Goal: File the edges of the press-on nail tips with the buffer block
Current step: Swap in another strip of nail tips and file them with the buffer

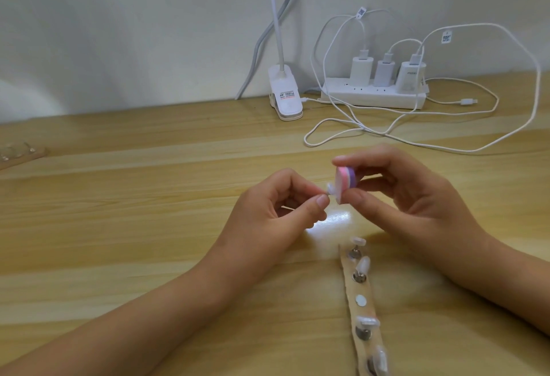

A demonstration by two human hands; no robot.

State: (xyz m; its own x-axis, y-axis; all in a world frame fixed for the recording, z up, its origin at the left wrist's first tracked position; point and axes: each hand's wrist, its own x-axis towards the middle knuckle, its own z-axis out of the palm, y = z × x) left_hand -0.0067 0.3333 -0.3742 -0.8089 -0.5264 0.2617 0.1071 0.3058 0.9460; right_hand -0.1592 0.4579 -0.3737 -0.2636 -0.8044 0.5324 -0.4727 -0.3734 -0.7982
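Single wide head-worn view, forward and down, close over the table (119, 227), toward the wall (148, 18).
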